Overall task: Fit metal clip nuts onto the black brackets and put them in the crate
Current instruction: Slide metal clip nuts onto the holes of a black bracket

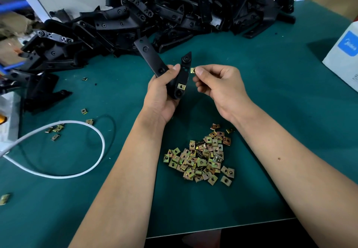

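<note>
My left hand (pixel 161 92) grips a black bracket (pixel 149 57) above the green table, its long arm pointing up and left. One brass-coloured clip nut (pixel 181 86) sits fitted on the bracket's lower part. My right hand (pixel 219 84) pinches another clip nut (pixel 192 70) between thumb and forefinger, right beside the bracket's pointed tab (pixel 187 61). A heap of loose clip nuts (pixel 201 156) lies on the table between my forearms. A large pile of black brackets (pixel 155 19) fills the back of the table. No crate is in view.
A white cable (pixel 93 131) loops across the table's left side, with a few stray clip nuts (pixel 56 129) near it. A white box (pixel 342 53) stands at the right edge. The table's front edge (pixel 213 228) runs just below my elbows.
</note>
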### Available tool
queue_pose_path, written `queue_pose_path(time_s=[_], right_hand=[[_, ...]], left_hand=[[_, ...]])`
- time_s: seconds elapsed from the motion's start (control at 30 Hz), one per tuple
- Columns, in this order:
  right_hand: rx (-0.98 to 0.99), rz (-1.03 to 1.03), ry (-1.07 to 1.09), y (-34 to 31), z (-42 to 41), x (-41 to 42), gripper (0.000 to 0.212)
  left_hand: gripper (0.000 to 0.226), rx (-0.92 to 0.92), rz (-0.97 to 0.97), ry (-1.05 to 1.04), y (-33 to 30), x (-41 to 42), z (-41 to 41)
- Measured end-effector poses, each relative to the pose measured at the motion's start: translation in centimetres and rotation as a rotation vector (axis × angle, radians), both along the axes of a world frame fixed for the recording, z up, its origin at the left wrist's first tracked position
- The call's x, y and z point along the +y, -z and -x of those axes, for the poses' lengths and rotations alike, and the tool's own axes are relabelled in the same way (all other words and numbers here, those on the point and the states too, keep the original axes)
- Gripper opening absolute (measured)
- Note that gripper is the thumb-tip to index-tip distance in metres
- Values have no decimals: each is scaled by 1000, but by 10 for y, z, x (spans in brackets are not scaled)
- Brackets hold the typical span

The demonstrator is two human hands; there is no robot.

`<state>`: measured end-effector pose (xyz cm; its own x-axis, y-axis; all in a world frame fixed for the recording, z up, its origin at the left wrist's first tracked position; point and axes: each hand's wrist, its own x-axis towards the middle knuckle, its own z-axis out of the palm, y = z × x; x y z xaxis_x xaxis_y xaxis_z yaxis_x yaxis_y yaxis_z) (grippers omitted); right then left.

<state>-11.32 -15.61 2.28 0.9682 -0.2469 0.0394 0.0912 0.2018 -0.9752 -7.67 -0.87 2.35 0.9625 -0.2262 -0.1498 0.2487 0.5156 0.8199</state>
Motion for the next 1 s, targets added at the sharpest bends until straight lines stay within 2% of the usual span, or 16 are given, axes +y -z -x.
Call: queue_pose_path(time_s=[0.33, 0.47, 1.0], right_hand=[[78, -89, -23, -3, 2, 3, 12], [80, -143, -61, -5, 2, 1, 16], [91, -87, -20, -2, 2, 3, 20]], left_hand=[[14, -24, -71, 0, -1, -3, 1], [14, -2, -34, -4, 1, -5, 2], [26, -5, -63, -11, 1, -13, 7]])
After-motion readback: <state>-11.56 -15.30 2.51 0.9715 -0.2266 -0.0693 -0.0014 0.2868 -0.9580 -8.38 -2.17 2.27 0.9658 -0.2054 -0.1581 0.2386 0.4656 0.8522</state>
